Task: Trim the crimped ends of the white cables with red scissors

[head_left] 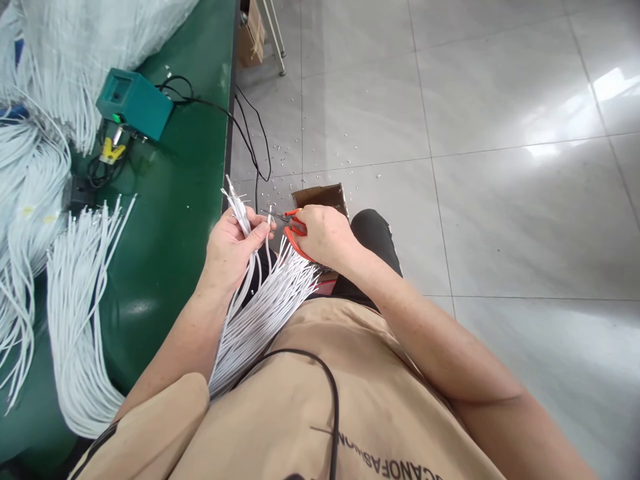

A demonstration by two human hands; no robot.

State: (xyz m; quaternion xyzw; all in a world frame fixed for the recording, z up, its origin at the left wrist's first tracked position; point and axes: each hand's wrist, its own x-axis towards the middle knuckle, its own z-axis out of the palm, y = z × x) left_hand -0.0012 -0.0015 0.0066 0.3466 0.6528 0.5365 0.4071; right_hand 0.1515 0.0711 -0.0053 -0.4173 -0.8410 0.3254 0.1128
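Note:
My left hand (pixel 233 243) is closed around a small bunch of white wires (pixel 240 212), their ends pointing up past the fingers. Between its thumb and fingertip one single wire end stands apart from the rest. My right hand (pixel 323 230) grips red-handled scissors (pixel 296 245), whose thin dark blades reach left to that single wire end. Whether the blades touch it I cannot tell. A thick bundle of white wires (pixel 267 310) lies across my lap under both hands, its loose ends fanned out below the scissors.
On the green table (pixel 165 280) at left lie more bundles of white wires (pixel 80 293). A teal box-shaped device (pixel 135 103) with a yellow clip (pixel 113 151) and black cables stands there. A cardboard box (pixel 323 195) sits between my knees; small white clippings dot the tiled floor (pixel 370 107).

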